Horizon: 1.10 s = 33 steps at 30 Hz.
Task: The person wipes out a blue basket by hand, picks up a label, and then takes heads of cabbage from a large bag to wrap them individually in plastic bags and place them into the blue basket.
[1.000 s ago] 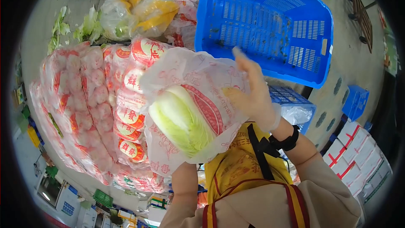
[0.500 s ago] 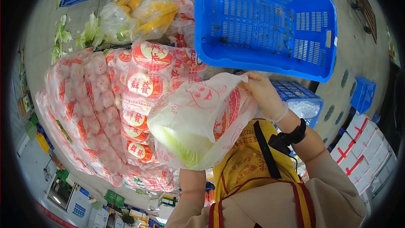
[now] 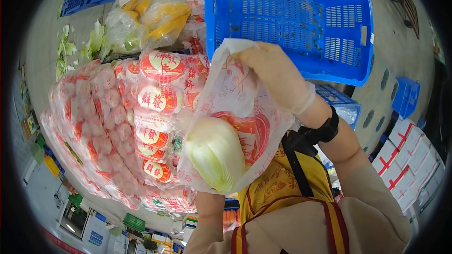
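A pale napa cabbage [image 3: 214,153] lies against a thin white plastic bag [image 3: 230,77] with red print, its leafy end toward my body. My right hand [image 3: 273,73], in a thin clear glove, pinches the bag's upper edge and holds the film up and spread above the cabbage. My left hand is hidden beneath the cabbage and bag; only its forearm [image 3: 210,211] shows, so its fingers cannot be made out.
Stacked wrapped produce with red and white print [image 3: 117,131] fills the left. A large blue crate [image 3: 282,33] holding small scraps stands ahead. Yellow-and-clear plastic bags [image 3: 155,14], loose leaves [image 3: 96,40] and white boxes with red tape [image 3: 405,160] lie around.
My right hand has moved left and up, drawing the bag's edge with it. The cabbage, seen through film before, now shows plainly.
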Each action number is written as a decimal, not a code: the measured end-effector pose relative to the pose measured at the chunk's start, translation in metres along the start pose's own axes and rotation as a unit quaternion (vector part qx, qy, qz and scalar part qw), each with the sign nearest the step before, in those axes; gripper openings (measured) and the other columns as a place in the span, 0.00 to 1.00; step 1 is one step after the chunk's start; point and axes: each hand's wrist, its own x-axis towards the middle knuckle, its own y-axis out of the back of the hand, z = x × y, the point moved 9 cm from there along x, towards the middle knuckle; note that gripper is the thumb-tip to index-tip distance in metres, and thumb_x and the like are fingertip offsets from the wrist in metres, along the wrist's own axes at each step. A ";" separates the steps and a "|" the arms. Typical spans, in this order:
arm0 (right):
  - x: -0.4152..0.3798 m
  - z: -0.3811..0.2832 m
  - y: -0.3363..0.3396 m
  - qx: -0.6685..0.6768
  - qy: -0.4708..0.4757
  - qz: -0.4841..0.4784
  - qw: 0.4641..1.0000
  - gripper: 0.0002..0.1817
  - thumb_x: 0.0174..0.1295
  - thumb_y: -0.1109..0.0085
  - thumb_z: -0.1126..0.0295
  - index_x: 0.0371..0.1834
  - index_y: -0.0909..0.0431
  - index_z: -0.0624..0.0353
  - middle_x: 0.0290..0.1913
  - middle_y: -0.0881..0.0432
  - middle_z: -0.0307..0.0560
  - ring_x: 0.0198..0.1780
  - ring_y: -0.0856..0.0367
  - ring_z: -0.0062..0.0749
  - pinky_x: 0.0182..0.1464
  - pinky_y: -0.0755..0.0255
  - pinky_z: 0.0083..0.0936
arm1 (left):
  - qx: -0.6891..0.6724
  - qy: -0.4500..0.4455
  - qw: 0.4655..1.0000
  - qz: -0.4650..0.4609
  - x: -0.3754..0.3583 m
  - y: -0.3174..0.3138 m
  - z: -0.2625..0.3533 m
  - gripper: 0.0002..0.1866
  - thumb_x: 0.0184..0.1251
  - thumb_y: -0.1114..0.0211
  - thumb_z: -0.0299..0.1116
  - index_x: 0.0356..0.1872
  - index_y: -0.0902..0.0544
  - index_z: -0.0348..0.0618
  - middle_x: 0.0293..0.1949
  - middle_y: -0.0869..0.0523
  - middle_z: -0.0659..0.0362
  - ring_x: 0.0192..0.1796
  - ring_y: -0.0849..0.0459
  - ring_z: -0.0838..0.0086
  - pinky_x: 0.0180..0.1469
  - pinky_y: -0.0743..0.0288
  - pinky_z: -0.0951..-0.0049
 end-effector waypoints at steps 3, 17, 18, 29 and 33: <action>0.003 0.004 0.002 0.024 -0.005 -0.048 0.999 0.15 0.66 0.54 0.67 0.47 0.22 0.64 0.41 0.20 0.42 0.40 0.24 0.21 0.43 0.31 0.17 | -0.003 0.008 1.000 0.001 -0.001 0.004 0.000 0.34 0.68 0.48 0.48 0.71 0.45 0.46 0.67 0.35 0.54 0.68 0.36 0.64 0.68 0.41 0.62; -0.089 0.166 0.076 -0.027 -0.333 -0.109 0.936 0.15 0.54 0.34 0.69 0.43 0.20 0.64 0.34 0.17 0.36 0.36 0.21 0.17 0.39 0.27 0.16 | -0.004 -0.043 0.999 0.010 0.007 0.023 0.030 0.34 0.69 0.49 0.52 0.70 0.44 0.46 0.66 0.33 0.53 0.67 0.34 0.61 0.68 0.39 0.60; -0.092 0.152 0.067 -0.031 -0.330 -0.109 0.937 0.15 0.54 0.34 0.69 0.43 0.20 0.64 0.34 0.17 0.36 0.36 0.21 0.17 0.39 0.27 0.16 | -0.003 -0.045 0.999 0.007 0.011 0.024 0.032 0.34 0.69 0.50 0.53 0.70 0.43 0.46 0.66 0.33 0.53 0.67 0.34 0.61 0.68 0.39 0.60; -0.162 0.015 -0.159 -0.153 0.425 -0.373 0.811 0.21 0.58 0.41 0.63 0.54 0.29 0.57 0.57 0.29 0.48 0.60 0.32 0.39 0.64 0.40 0.36 | -0.047 -0.011 0.999 -0.009 0.011 0.008 -0.002 0.33 0.70 0.52 0.54 0.70 0.42 0.45 0.65 0.32 0.52 0.66 0.32 0.60 0.67 0.37 0.59; -0.082 0.070 0.024 0.087 -0.020 0.182 0.979 0.20 0.65 0.46 0.62 0.58 0.31 0.58 0.54 0.26 0.41 0.56 0.30 0.27 0.59 0.36 0.33 | -0.061 -0.007 0.998 -0.015 0.012 0.006 -0.002 0.33 0.71 0.53 0.54 0.69 0.42 0.45 0.65 0.32 0.52 0.65 0.31 0.60 0.67 0.37 0.59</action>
